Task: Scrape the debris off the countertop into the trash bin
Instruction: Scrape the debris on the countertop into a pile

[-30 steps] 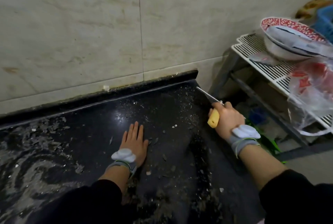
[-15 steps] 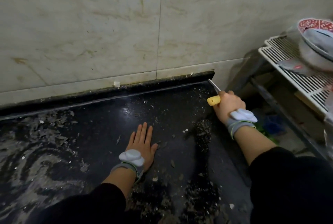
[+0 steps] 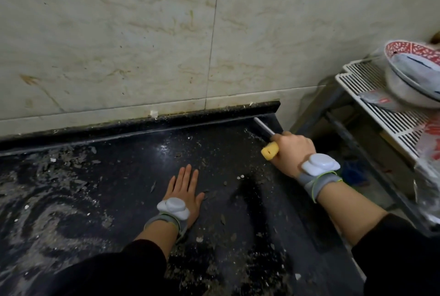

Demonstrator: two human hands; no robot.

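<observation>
- Since a second ago the right hand (image 3: pixel 294 150) has moved up the right edge of the counter (image 3: pixel 123 176) toward the wall. The tip of the scraper (image 3: pixel 263 126) now sits in the back corner, just under the dark upstand (image 3: pixel 190 117).
- That hand is wrapped tight round the yellow handle (image 3: pixel 270 154), fingers curled over it and the butt poking out to the left. The blade lies low along the counter's edge, probably so the corner crumbs can be dragged out and off the side.
- The left hand (image 3: pixel 184 191) lies palm down on the counter, fingers straight and close together, holding nothing. It looks like a brace for the reach.
- Debris (image 3: pixel 260 177) is still scattered over the dark surface. It lies thickest in a band near the right edge and toward the near side, with grey smears at the far left.
- No trash bin can be made out. The dim floor under the wire rack (image 3: pixel 381 114) is where it would likely stand.
</observation>
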